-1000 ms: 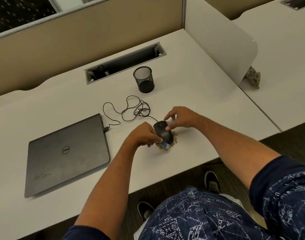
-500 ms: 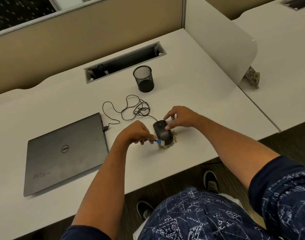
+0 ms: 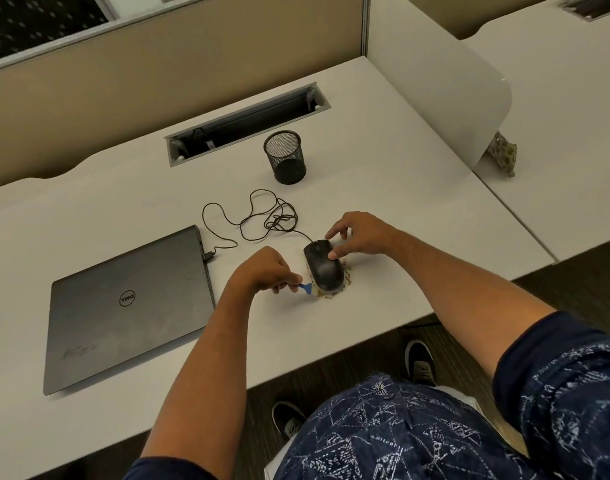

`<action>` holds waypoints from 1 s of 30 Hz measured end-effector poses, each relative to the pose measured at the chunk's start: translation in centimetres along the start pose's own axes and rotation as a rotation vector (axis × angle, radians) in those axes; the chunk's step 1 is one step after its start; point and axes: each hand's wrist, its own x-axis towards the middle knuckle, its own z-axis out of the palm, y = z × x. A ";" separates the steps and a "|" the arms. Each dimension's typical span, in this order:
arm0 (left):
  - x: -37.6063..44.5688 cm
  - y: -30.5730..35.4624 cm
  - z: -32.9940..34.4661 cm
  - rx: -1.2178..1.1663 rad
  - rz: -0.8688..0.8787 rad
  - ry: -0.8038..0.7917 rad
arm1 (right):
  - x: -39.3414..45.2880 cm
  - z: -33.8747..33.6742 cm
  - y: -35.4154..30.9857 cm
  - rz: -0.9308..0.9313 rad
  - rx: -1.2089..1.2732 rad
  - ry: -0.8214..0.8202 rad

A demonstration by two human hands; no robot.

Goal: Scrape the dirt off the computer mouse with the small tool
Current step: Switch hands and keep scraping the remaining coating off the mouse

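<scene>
Both hands busy — left hand (image 3: 266,270) pinching the blue tool (image 3: 306,288), right hand (image 3: 360,235) gripping the mouse (image 3: 323,265) — beside a Dell-marked laptop (image 3: 128,306).

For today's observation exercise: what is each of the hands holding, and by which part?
Left hand: small blue tool, pinched at its handle end, blade free. Right hand: black mouse, steadied by fingertips at its front.

Navy patterned short-sleeved shirt (image 3: 400,434), bare forearms, dark sneakers (image 3: 289,419) with white soles
</scene>
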 end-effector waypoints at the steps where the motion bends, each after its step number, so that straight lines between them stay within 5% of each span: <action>1: 0.0 -0.1 -0.1 0.001 -0.009 -0.004 | 0.0 0.0 0.0 -0.001 0.004 0.001; 6: 0.0 -0.7 0.0 -0.239 0.062 -0.018 | 0.1 0.1 0.1 -0.004 -0.004 0.003; 15: 0.2 -0.3 0.1 -0.039 -0.013 0.030 | 0.3 0.2 0.2 0.008 0.005 0.005; 20: 0.2 -1.2 -0.8 -0.315 -0.009 0.036 | 0.3 0.0 0.3 0.002 0.018 -0.005; 30: 1.1 -1.5 -0.1 -0.242 -0.036 0.142 | 0.2 0.0 0.2 0.000 0.027 -0.010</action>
